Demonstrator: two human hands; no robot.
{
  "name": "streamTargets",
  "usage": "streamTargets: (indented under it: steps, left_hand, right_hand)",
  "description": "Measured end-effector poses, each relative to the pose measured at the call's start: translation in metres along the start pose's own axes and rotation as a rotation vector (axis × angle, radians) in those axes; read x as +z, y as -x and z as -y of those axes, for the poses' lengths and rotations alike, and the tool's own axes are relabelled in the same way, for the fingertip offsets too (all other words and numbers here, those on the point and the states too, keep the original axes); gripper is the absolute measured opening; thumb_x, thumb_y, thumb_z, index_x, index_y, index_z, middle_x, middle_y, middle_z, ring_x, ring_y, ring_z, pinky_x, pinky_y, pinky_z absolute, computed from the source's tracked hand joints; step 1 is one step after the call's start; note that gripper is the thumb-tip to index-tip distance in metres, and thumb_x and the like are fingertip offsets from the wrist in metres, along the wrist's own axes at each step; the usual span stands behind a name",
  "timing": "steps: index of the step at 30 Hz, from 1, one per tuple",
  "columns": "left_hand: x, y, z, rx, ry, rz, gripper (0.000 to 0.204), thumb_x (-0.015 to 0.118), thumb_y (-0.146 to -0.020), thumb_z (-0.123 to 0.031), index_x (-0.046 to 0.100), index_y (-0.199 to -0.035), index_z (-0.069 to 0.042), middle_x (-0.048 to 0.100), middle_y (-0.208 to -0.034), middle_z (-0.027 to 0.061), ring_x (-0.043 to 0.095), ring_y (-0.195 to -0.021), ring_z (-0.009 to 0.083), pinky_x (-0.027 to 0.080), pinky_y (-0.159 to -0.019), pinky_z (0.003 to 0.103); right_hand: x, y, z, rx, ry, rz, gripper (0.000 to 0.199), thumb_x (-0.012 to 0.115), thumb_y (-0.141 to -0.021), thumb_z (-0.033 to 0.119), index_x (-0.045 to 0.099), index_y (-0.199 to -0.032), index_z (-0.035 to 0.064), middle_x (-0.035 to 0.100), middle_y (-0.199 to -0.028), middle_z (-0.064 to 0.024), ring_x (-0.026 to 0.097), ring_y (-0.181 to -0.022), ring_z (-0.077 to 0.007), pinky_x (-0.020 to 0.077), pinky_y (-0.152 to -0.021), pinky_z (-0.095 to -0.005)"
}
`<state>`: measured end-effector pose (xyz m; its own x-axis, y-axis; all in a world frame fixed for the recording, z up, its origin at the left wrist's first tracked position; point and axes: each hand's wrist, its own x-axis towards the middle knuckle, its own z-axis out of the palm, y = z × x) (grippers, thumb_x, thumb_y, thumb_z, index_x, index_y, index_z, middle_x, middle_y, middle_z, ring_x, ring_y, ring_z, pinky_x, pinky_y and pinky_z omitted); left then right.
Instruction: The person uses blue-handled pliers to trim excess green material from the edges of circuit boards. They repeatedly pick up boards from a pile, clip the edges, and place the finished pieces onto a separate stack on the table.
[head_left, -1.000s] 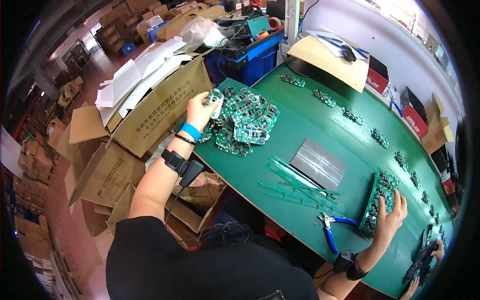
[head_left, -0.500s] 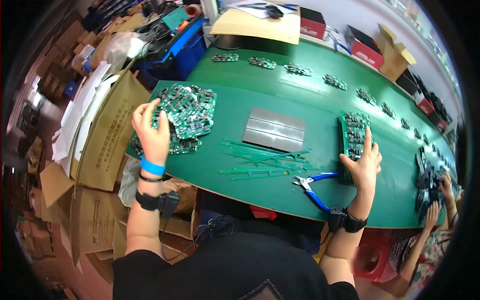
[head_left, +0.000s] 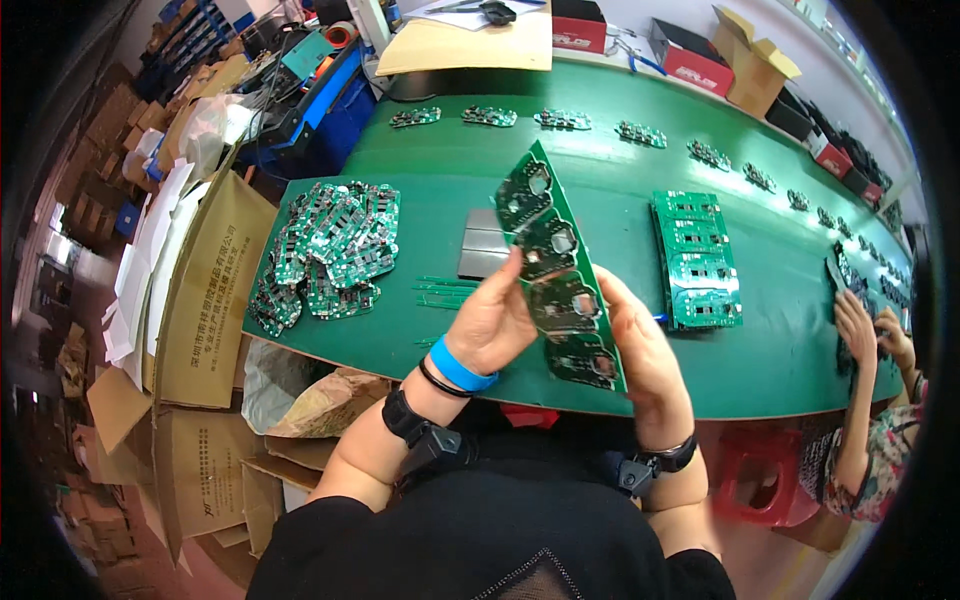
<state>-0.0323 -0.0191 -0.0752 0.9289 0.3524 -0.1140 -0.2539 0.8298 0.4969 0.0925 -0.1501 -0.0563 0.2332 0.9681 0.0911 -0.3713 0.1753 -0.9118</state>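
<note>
Left hand and right hand each pinch an edge of a long green circuit board strip, rigid, four round cutouts, above the green table.

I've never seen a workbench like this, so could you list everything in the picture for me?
circuit board panel: one, green, held up in both hands over the near table edge
stack of board panels: one, green, lying flat right of the hands
heap of small boards: many, green, left end of table
grey plate: one, behind the held panel
thin strips: several, green, near the left hand
small board clusters: a row, far side of table
table: one, green
cardboard boxes: several, brown, left of table
co-worker's hands: at the right edge
left hand: grip on panel's left edge
right hand: grip on panel's right edge
</note>
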Motion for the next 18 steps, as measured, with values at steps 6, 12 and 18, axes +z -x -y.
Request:
streamTargets:
  steps: [6, 12, 18]
  left_hand:
    - [-0.025, 0.036, -0.046, 0.094, -0.020, -0.153, 0.060, 0.032, -0.096, -0.048, 0.030, -0.140, -0.008, 0.039, -0.140, 0.0176, 0.042, -0.125, 0.0364, 0.036, -0.101, 0.057]
    - [-0.030, 0.047, -0.057, 0.050, 0.236, 0.205, 0.054, 0.026, -0.098, -0.041, 0.033, -0.139, -0.006, 0.042, -0.136, 0.0211, 0.045, -0.121, 0.0405, 0.036, -0.098, 0.062]
    - [-0.025, 0.051, -0.051, -0.019, 0.277, -0.018, 0.057, 0.035, -0.096, -0.039, 0.031, -0.140, -0.004, 0.043, -0.135, 0.0235, 0.044, -0.120, 0.0443, 0.032, -0.097, 0.066]
  right_hand:
    - [-0.030, 0.034, 0.017, -0.055, 1.323, -0.059, 0.084, 0.079, -0.062, 0.015, 0.038, -0.133, -0.0023, 0.041, -0.131, -0.0225, 0.037, -0.124, -0.0377, 0.0339, -0.102, -0.0390]
    - [-0.025, 0.063, -0.001, -0.023, 1.618, -0.124, 0.075, 0.077, -0.064, 0.018, 0.045, -0.128, -0.0009, 0.046, -0.122, -0.0191, 0.040, -0.119, -0.0358, 0.0296, -0.103, -0.0409]
    - [-0.035, 0.054, -0.007, -0.219, 1.146, -0.296, 0.051, 0.067, -0.066, 0.012, 0.058, -0.115, 0.0006, 0.051, -0.106, -0.0170, 0.052, -0.101, -0.0303, 0.0416, -0.089, -0.0365]
